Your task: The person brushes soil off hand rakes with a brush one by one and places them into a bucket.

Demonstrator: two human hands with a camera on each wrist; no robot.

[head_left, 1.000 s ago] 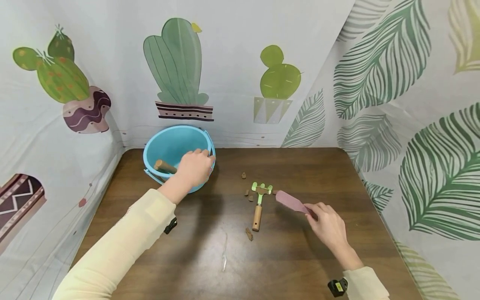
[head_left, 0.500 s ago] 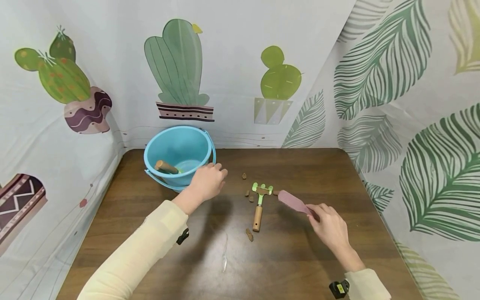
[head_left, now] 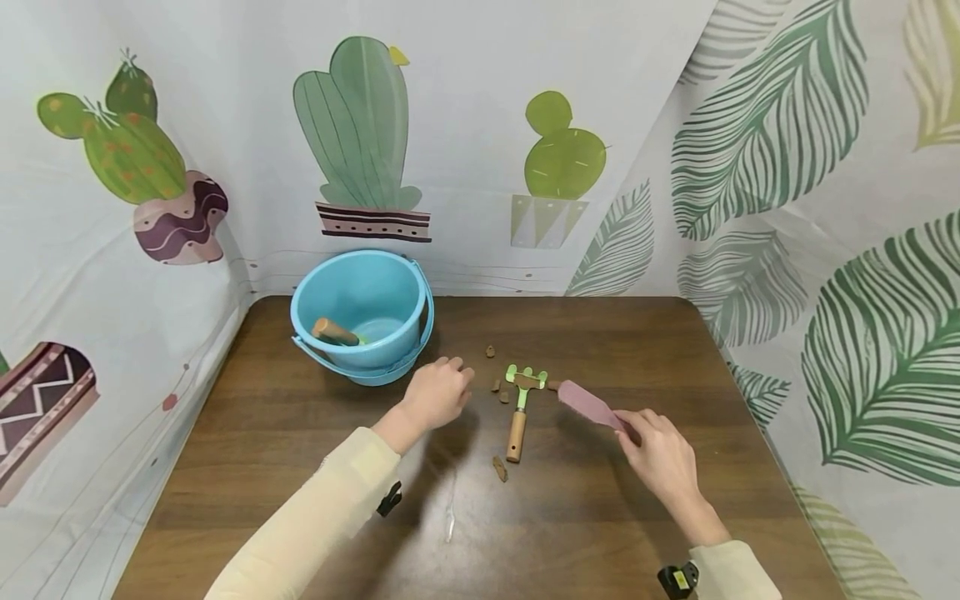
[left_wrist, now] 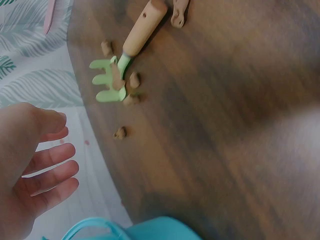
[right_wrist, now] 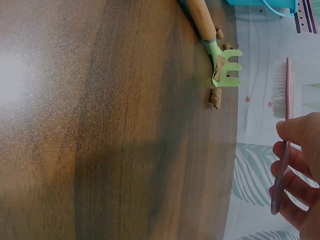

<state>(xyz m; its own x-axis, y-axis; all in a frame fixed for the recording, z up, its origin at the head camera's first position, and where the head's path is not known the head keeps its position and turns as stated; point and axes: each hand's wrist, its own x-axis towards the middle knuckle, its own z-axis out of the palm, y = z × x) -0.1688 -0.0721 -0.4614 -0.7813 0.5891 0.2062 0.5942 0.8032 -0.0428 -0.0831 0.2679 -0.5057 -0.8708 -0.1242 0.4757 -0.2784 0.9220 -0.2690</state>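
A pink brush (right_wrist: 289, 90) with pale bristles is held by its handle in my right hand (head_left: 660, 454), pinched between thumb and fingers above the table's right side. My left hand (head_left: 437, 392) hovers between the bucket and the rake, its fingers loosely bent with nothing in them, as the left wrist view (left_wrist: 45, 160) confirms. A small green hand rake (left_wrist: 110, 80) with a wooden handle lies on the table between the two hands. Several brown crumbs (head_left: 499, 468) lie around it, and a brown piece rests on its head.
A light blue bucket (head_left: 360, 279) stands at the back left, its handle folded down at the front. Inside it leans a wooden-handled tool (head_left: 334, 331), mostly hidden. The brown table (head_left: 600, 533) meets a cloth printed with cacti and leaves at the back.
My left hand has moved from the bucket's rim rightward and toward me; the bucket's handle has dropped lower at the right. My right hand with the brush has stayed nearly still.
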